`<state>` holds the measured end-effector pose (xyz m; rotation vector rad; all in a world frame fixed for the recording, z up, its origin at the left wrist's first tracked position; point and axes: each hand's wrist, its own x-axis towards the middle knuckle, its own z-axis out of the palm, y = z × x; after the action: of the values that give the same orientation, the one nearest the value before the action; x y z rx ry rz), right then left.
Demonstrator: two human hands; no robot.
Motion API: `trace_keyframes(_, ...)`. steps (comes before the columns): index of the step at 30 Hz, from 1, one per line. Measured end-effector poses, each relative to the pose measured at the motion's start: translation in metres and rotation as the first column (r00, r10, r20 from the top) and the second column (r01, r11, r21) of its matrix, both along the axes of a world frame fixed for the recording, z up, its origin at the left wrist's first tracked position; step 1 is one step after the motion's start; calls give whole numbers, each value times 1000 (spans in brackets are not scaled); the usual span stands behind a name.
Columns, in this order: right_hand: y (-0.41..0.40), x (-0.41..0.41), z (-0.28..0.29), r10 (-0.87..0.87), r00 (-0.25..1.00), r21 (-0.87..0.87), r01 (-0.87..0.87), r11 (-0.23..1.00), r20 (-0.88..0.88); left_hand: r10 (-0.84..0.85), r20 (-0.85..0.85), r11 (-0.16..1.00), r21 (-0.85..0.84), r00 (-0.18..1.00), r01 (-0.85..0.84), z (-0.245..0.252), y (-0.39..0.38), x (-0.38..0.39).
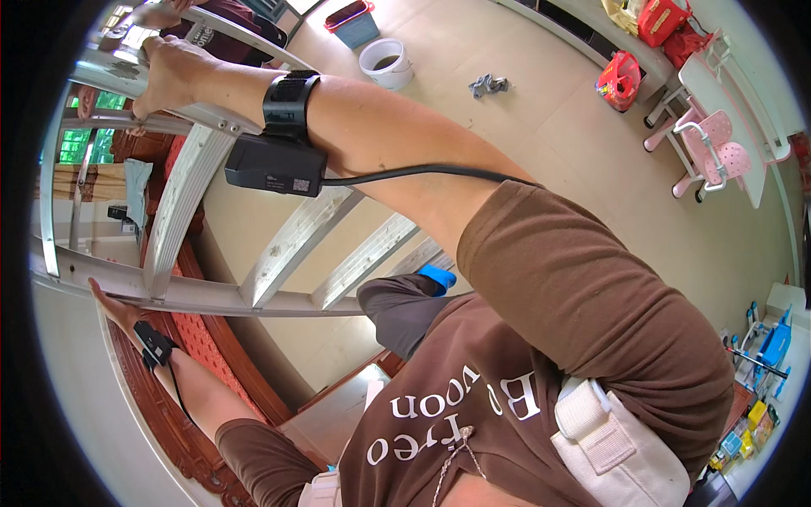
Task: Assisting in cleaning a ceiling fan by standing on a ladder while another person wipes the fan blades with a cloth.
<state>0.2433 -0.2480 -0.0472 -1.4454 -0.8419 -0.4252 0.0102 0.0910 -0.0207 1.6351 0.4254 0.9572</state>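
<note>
An aluminium stepladder [269, 269] with ribbed, spotted treads runs in front of me. My right hand [174, 73] grips its upper side rail near the top, the fingers bent over the metal. Lower left, my left hand [117, 307] is at the opposite side rail, the thumb against it and the other fingers mostly hidden. Each wrist wears a strapped black device, the right one a black box [275, 166] with a cable to the sleeve. Below the treads show my dark trouser leg [405, 314] and a blue-covered foot [437, 279].
Another person in a maroon shirt [231, 22] stands beyond the ladder top. On the tiled floor are a white bucket [405, 76] with dark liquid, a blue bin [355, 30] and a grey rag [488, 85]. A carved wooden sofa [218, 374] lies below left; a pink child's chair [716, 149] stands right.
</note>
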Motion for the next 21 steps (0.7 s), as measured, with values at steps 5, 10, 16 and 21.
trace_keyframes(5, 1, 1, 0, -2, 1000, 6, 2, 1000, -11, -4, 12, 1000, 12, 1000, 4, -1, -16, 1)
trace_keyframes(10, -2, -1, 0, -4, 1000, 1, 4, 1000, -12, -4, -30, 1000, -29, 1000, 3, 0, -23, 1)
trace_keyframes(16, -1, -1, 0, 17, 1000, -7, -17, 1000, -19, -19, -29, 996, -86, 999, 16, 1, -5, 2)
trace_keyframes(21, -1, -1, 0, 28, 999, -7, -28, 1000, -30, -1, -39, 999, -36, 999, 0, 1, -17, 3)
